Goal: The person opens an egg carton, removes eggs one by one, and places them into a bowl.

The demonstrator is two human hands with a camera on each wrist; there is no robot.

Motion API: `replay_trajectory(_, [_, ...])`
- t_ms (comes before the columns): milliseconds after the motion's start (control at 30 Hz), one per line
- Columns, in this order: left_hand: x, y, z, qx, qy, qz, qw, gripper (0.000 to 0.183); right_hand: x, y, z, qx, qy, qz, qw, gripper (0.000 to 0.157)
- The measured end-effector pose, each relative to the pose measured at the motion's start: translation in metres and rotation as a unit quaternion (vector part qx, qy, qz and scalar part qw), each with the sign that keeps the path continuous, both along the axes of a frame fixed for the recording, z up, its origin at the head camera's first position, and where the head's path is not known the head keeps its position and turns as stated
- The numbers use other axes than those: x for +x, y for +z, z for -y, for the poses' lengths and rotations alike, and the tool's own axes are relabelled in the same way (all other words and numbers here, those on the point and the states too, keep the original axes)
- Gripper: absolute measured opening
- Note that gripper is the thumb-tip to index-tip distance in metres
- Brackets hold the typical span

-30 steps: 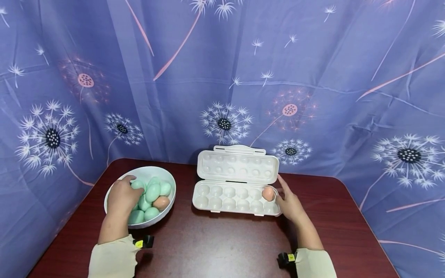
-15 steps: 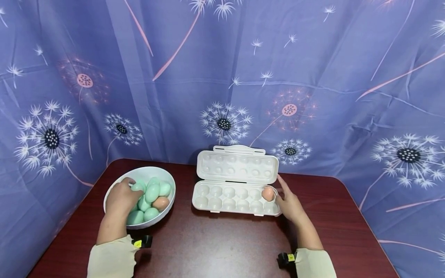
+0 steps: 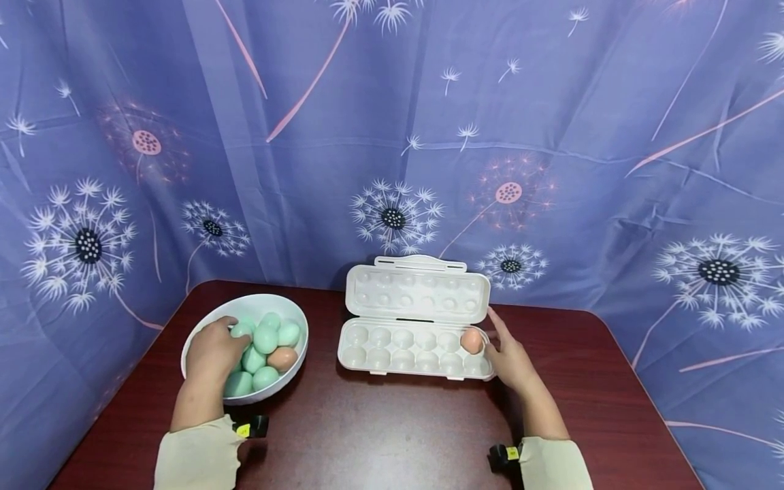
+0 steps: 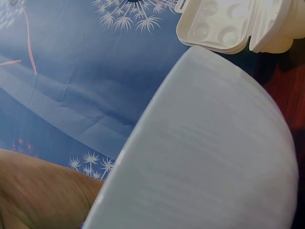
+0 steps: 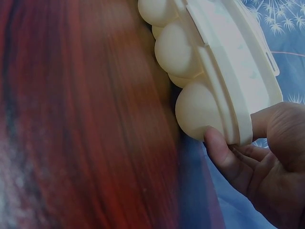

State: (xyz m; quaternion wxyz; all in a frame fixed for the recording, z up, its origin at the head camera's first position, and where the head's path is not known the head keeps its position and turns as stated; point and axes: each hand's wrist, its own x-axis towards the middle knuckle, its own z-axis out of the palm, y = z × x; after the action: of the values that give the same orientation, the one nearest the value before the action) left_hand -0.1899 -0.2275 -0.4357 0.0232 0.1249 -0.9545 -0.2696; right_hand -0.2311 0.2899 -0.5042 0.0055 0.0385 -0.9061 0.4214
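At the left stands a white bowl with several pale green eggs and a brown egg. My left hand reaches in over the bowl's left rim, with thumb and fingers around a green egg. An open egg carton of white plastic lies at the middle back, its lid tilted up; one brown egg sits in its back right cup. My right hand grips the carton's right end. The right wrist view shows the thumb against the end cup, other fingers behind the rim.
The dark red wooden table carries both bowl and carton. A blue curtain with dandelion prints hangs close behind the table's back edge. In the left wrist view the bowl's outer wall hides most of the left hand.
My left hand stays in the bowl and shifts only slightly left. The upper green egg beside it has rolled a little. The right hand and carton have not visibly moved.
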Motion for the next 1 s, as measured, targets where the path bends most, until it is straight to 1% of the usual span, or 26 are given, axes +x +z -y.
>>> replay_trajectory(133, [-0.0002,0.0016,-0.0019,0.002,-0.001,0.007,1.0000,0.050,-0.0004,0.0000,-0.0004,-0.002,0.000,0.002,1.000,0.075])
replay_trajectory(367, [-0.0004,0.0022,-0.0036,-0.001,-0.003,0.019,0.9998,0.052,-0.0011,-0.0005,-0.0013,0.011,0.000,-0.003,1.000,0.075])
replay_trajectory(500, [-0.0005,0.0018,-0.0032,-0.001,-0.002,0.019,0.9998,0.053,-0.0012,-0.0009,-0.0013,0.010,0.001,-0.003,1.000,0.076])
replay_trajectory(700, [-0.0003,0.0017,-0.0012,0.007,0.007,0.016,0.9998,0.055,-0.0009,-0.0021,-0.0015,0.019,0.000,-0.004,1.000,0.075])
replay_trajectory(833, [-0.0009,0.0014,-0.0008,0.012,0.015,0.006,0.9998,0.057,-0.0012,-0.0023,-0.0014,0.018,-0.001,-0.004,1.000,0.075])
replay_trajectory(1000, [-0.0003,0.0041,-0.0055,0.024,0.035,-0.031,0.9986,0.056,-0.0014,-0.0018,-0.0013,0.017,0.000,-0.005,1.000,0.075])
